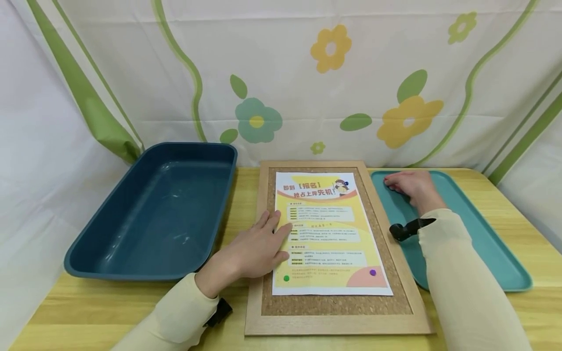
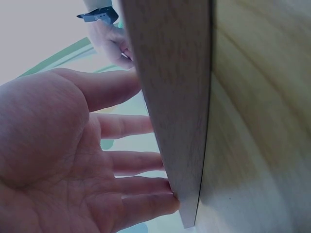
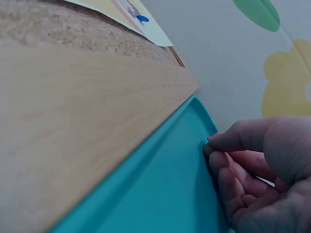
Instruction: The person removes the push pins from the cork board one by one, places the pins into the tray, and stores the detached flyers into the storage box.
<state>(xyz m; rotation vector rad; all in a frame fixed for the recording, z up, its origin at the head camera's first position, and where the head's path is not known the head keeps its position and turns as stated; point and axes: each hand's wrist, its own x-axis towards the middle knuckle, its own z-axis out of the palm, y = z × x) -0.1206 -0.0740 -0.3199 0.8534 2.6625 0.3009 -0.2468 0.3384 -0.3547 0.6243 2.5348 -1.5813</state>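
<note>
A cork board (image 1: 338, 306) in a light wooden frame lies on the table, with a yellow-and-white printed poster (image 1: 325, 234) on it. Three pushpins sit in the poster: a blue pushpin (image 1: 346, 184) at top right, a green pushpin (image 1: 286, 278) at bottom left and a purple pushpin (image 1: 372, 272) at bottom right. My left hand (image 1: 261, 248) rests across the frame's left side, its spread fingers reaching the poster's edge. Over the far left part of the teal tray (image 1: 476, 234), my right hand (image 1: 412, 187) pinches a small red pushpin (image 3: 209, 139), mostly hidden by the fingertips.
A deep dark-blue basin (image 1: 149, 219) stands left of the cork board. The teal tray lies close along the board's right side. Behind everything hangs a white curtain (image 1: 290, 48) with flowers. Wooden tabletop (image 1: 228, 297) shows between basin and board.
</note>
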